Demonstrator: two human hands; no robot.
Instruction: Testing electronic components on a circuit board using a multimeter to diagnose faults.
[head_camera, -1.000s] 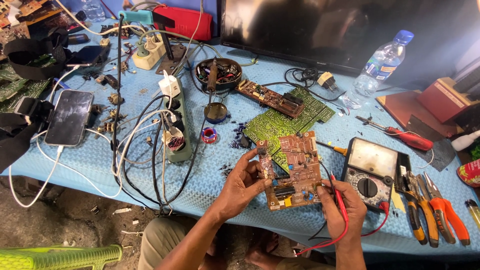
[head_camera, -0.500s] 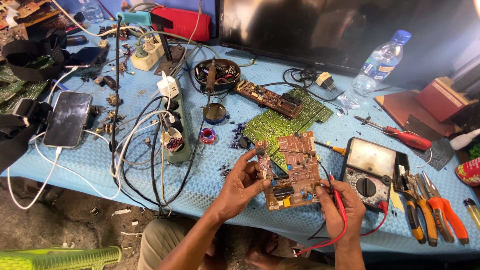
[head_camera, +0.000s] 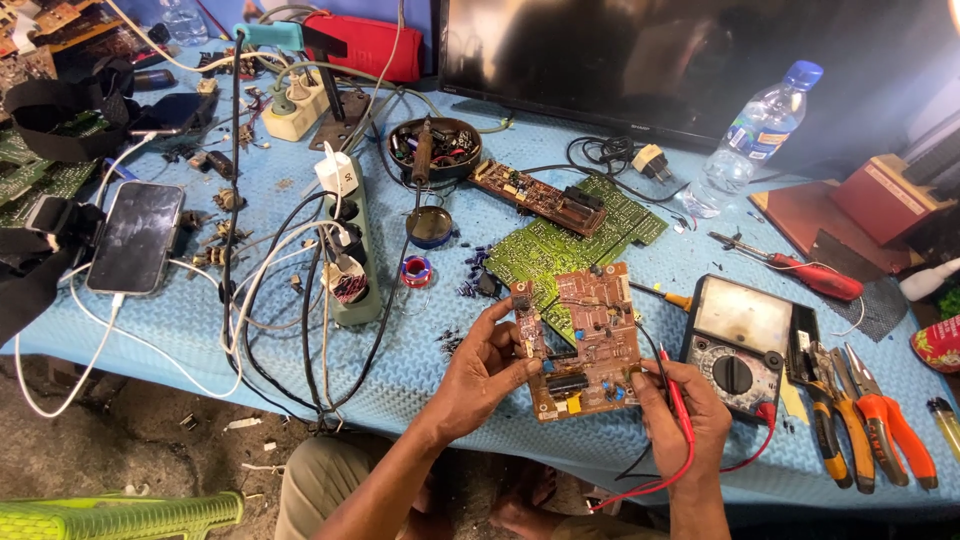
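We are holding a brown board (head_camera: 582, 340) up over the table (head_camera: 420, 330) with both hands.

Our left hand (head_camera: 480, 365) is closing its grip on the board's left edge, thumb on the face, fingers behind. Our right hand (head_camera: 682, 412) is pinching the board's lower right corner while also gripping a red probe (head_camera: 676, 398) and a black probe (head_camera: 652, 362), their leads looping down below the wrist. The board is tilting above a green board (head_camera: 560, 250), with the meter (head_camera: 738, 342) just beside it and pliers (head_camera: 860, 415) further right.
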